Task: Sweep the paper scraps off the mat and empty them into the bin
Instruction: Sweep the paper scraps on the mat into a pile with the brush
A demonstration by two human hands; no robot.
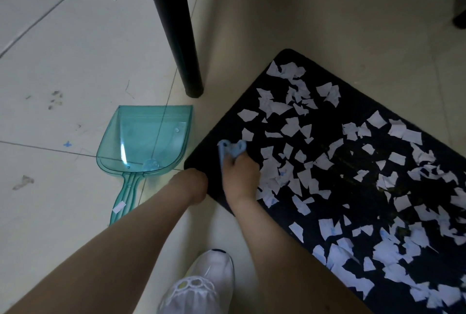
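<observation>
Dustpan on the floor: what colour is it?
The dustpan is see-through teal green, lying left of the mat; the head view shows it plainly.

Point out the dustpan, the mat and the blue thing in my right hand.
dustpan (141, 137): head view, middle of its clear teal scoop.
mat (325, 134): head view, bare dark patch among the scraps.
blue thing (230, 148): head view, the part showing above the right hand's fingers.

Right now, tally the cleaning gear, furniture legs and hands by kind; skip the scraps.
Dustpan: 1
Brush: 1
Mat: 1
Black legs: 3
Hands: 2, left hand, right hand
Total: 8
</observation>
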